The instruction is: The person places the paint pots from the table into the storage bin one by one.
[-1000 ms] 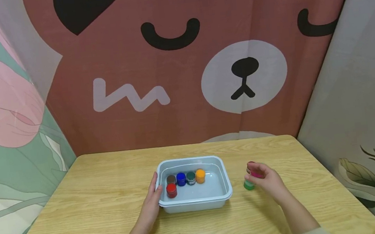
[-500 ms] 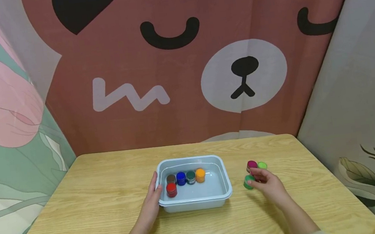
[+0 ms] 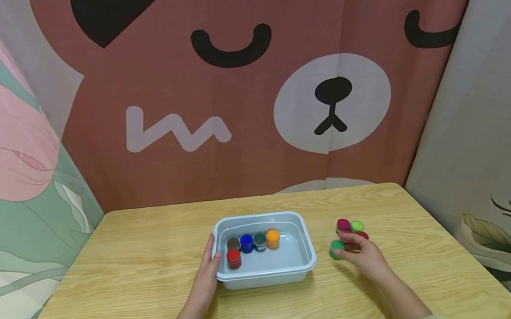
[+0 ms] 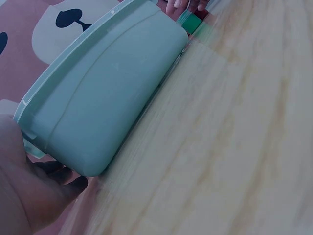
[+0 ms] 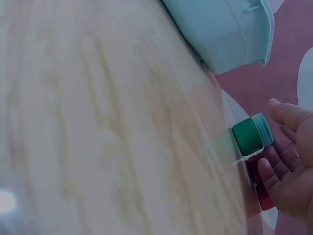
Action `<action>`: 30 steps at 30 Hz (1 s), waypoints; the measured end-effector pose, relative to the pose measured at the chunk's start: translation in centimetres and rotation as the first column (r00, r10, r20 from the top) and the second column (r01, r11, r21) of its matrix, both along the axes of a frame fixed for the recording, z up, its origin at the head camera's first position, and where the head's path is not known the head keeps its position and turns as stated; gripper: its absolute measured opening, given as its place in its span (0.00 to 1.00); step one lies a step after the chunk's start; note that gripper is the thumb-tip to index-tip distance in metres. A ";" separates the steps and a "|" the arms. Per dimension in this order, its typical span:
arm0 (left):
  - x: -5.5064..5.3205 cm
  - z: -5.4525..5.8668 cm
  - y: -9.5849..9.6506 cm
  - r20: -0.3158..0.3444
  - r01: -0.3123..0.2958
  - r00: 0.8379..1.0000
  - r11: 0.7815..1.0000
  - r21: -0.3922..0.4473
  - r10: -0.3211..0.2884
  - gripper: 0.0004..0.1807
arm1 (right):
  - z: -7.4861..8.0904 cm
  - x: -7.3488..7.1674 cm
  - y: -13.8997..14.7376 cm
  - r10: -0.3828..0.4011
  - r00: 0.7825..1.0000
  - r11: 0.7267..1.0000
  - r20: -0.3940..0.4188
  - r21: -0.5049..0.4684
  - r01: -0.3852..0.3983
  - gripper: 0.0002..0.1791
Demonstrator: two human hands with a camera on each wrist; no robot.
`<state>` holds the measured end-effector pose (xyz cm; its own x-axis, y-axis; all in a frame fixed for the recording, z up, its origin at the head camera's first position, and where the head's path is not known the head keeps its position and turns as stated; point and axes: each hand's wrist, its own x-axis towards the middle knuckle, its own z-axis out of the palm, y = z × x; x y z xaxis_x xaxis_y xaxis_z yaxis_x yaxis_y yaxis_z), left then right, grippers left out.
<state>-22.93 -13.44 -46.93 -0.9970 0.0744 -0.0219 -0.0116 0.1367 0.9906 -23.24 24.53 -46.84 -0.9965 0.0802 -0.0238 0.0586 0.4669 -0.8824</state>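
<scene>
My left hand (image 3: 206,274) holds the left end of a light blue plastic tub (image 3: 267,280), its thumb at the rim and its fingers along the outer wall. On the table to the right stands a small green paint jar (image 3: 336,249). Around that jar my right hand (image 3: 366,258) spreads its thumb and fingers; a gap shows beside the jar (image 5: 250,136) in the right wrist view. Behind the hand are a magenta jar (image 3: 343,226), a light green jar (image 3: 357,227) and a dark red jar (image 3: 362,235), partly hidden by the fingers.
Inside the tub's left half sit a brown jar (image 3: 233,244), a blue jar (image 3: 246,243), a dark green jar (image 3: 260,242), an orange jar (image 3: 273,239) and a red jar (image 3: 234,259). The wooden table (image 3: 153,255) ends at a printed bear curtain (image 3: 256,170).
My right hand has come down and slightly nearer from over the right-hand jars, uncovering the magenta, light green and dark red ones. The green jar has shifted slightly left. My left hand stays put.
</scene>
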 end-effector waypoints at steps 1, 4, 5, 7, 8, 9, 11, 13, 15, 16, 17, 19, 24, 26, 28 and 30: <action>0.0 0.0 0.0 -0.001 0.001 1.000 1.000 0.000 -0.001 0.32 | -0.1 0.0 -0.1 -0.001 1.000 1.000 0.002 0.005 0.001 0.32; 0.0 0.0 0.0 -0.007 0.005 1.000 1.000 0.004 -0.005 0.32 | -0.3 -0.1 -0.3 -0.002 1.000 1.000 0.006 0.013 0.002 0.32; 0.1 0.0 0.0 -0.008 0.006 1.000 1.000 0.005 -0.006 0.32 | -0.4 -0.1 -0.4 -0.001 1.000 1.000 0.005 0.014 0.001 0.32; 0.1 0.1 0.0 -0.008 0.006 1.000 1.000 0.005 -0.006 0.32 | -0.5 -0.1 -0.5 0.001 1.000 1.000 -0.001 0.029 -0.001 0.31; 0.1 0.1 0.0 -0.008 0.005 1.000 1.000 0.008 -0.005 0.32 | -0.6 -0.2 -0.6 0.000 1.000 0.999 -0.003 0.035 0.000 0.31; 0.1 0.0 0.0 -0.006 0.005 1.000 1.000 0.007 -0.005 0.32 | -0.6 -0.2 -0.7 0.000 1.000 0.999 -0.007 0.044 0.001 0.31; 0.0 0.0 0.0 -0.005 0.005 1.000 1.000 0.006 -0.005 0.32 | -0.6 -0.3 -0.8 0.000 1.000 0.998 -0.012 0.065 0.001 0.30; 0.0 -0.1 0.0 -0.004 0.004 1.000 1.000 0.008 -0.004 0.32 | -0.7 -0.4 -1.0 -0.002 1.000 0.997 -0.013 0.080 0.003 0.30; -0.1 -0.2 0.0 -0.006 0.001 1.000 1.000 0.013 -0.001 0.32 | -0.8 -0.4 -1.1 -0.005 1.000 0.996 -0.011 0.087 0.005 0.30; -0.2 -0.2 0.0 -0.008 0.000 1.000 1.000 0.016 0.000 0.32 | -0.8 -0.5 -1.1 0.000 1.000 0.996 -0.014 0.091 0.001 0.30; -0.2 -0.3 0.1 -0.010 -0.003 1.000 1.000 0.019 0.003 0.32 | -0.8 -0.5 -1.1 0.003 1.000 0.996 -0.015 0.090 -0.001 0.30; -0.3 -0.4 0.1 -0.011 -0.008 1.000 1.000 0.023 0.009 0.32 | -0.9 -0.6 -1.2 0.000 1.000 0.996 -0.016 0.088 0.002 0.29; -0.3 -0.4 0.2 -0.007 -0.017 1.000 1.000 0.007 0.017 0.32 | -1.1 -0.6 -1.3 -0.012 1.000 0.996 -0.020 0.093 0.014 0.28; -0.3 -0.4 0.2 -0.009 -0.017 1.000 1.000 0.003 0.017 0.32 | -1.0 -0.5 -1.3 -0.014 1.000 0.995 -0.022 0.097 0.016 0.28; -0.3 -0.4 0.2 -0.010 -0.018 1.000 1.000 0.001 0.018 0.32 | -0.9 -0.4 -1.3 -0.015 1.000 0.995 -0.025 0.100 0.018 0.28; -0.3 -0.4 0.2 -0.011 -0.021 1.000 1.000 0.000 0.021 0.32 | -0.6 -0.3 -1.3 -0.017 1.000 0.995 -0.023 0.096 0.019 0.29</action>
<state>-23.19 -13.24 -47.29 -0.9985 0.0537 -0.0105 -0.0031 0.1363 0.9907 -23.54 23.22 -47.44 -0.9951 0.0987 0.0066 0.0489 0.5487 -0.8346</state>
